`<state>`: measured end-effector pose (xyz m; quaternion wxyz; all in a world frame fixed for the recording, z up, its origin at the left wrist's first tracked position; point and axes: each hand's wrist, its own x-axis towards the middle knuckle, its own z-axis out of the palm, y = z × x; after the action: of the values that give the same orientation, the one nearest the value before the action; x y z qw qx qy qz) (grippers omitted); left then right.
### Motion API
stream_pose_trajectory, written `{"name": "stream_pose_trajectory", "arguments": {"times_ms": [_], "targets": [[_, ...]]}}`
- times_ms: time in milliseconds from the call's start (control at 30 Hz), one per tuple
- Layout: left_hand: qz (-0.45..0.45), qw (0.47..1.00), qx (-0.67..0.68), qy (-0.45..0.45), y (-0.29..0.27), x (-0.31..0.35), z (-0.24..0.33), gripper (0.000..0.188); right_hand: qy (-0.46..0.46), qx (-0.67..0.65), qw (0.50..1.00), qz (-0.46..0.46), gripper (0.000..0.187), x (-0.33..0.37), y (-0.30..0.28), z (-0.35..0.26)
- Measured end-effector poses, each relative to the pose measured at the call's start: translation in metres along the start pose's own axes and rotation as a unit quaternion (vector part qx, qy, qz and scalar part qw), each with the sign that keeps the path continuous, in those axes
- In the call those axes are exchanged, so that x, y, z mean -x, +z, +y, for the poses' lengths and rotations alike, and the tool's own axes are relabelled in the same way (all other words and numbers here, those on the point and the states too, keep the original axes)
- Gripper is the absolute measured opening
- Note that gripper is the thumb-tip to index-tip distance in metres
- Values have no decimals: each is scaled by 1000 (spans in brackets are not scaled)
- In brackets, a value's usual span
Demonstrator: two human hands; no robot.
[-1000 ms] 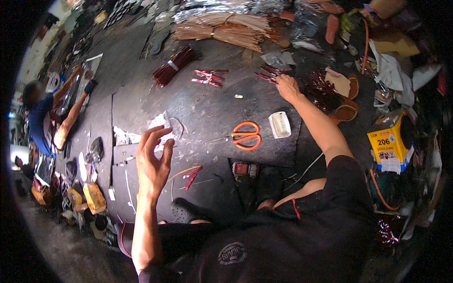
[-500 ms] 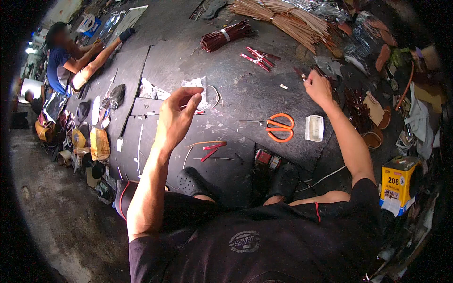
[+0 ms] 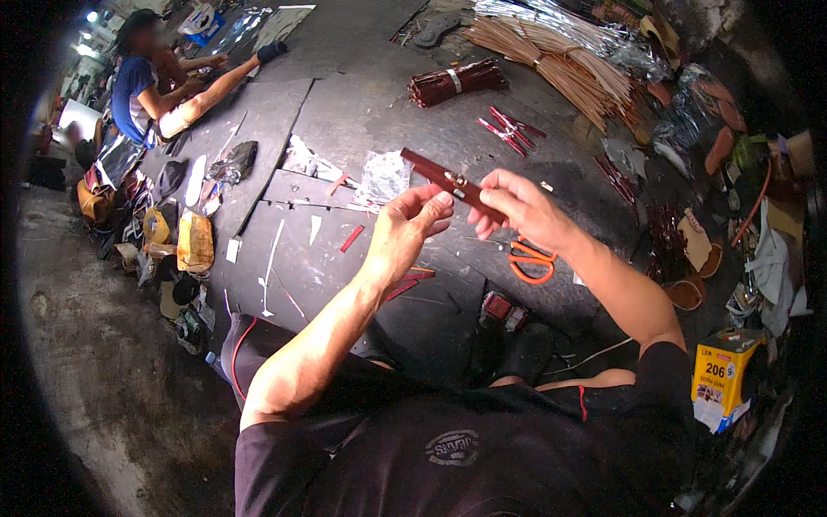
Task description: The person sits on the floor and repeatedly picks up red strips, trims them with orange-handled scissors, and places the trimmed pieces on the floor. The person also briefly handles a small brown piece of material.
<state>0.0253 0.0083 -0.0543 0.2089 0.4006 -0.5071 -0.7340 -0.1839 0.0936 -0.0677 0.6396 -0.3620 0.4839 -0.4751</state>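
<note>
A dark red strap (image 3: 420, 161) with a small shiny metal buckle (image 3: 461, 179) is held up above the dark work board. My right hand (image 3: 527, 211) is closed around its right end. At the strap's lower edge by the buckle, my left hand (image 3: 401, 233) pinches with thumb and forefinger. Beneath my right wrist lie orange-handled scissors (image 3: 534, 263), their blades partly hidden. A short red strip (image 3: 351, 239) rests left of my left hand. More red strips (image 3: 413, 280) show beside my left wrist, partly covered by it.
A tied bundle of dark red strips (image 3: 457, 82) lies at the far side, near loose red strips (image 3: 512, 129) and tan strips (image 3: 560, 69). A yellow can (image 3: 728, 379) stands at right. Another person (image 3: 151, 90) sits at far left. Clear plastic (image 3: 383, 177) lies beyond my left hand.
My right hand has come inward from the strips at the right, now holding the strap. My left hand has moved right to meet it and closed. The view has shifted a little.
</note>
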Motion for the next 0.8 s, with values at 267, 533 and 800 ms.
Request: {"name": "stream_pose_trajectory", "arguments": {"times_ms": [267,533,800], "targets": [[45,996,-42,58,-5,1,-2,24,-75,59,993,63,13,3,18,4],[26,998,54,23,-10,7,18,22,-86,-10,995,56,26,-5,25,3],[9,993,-102,64,-9,17,13,21,-278,409,866,77,30,-12,41,-9]]}}
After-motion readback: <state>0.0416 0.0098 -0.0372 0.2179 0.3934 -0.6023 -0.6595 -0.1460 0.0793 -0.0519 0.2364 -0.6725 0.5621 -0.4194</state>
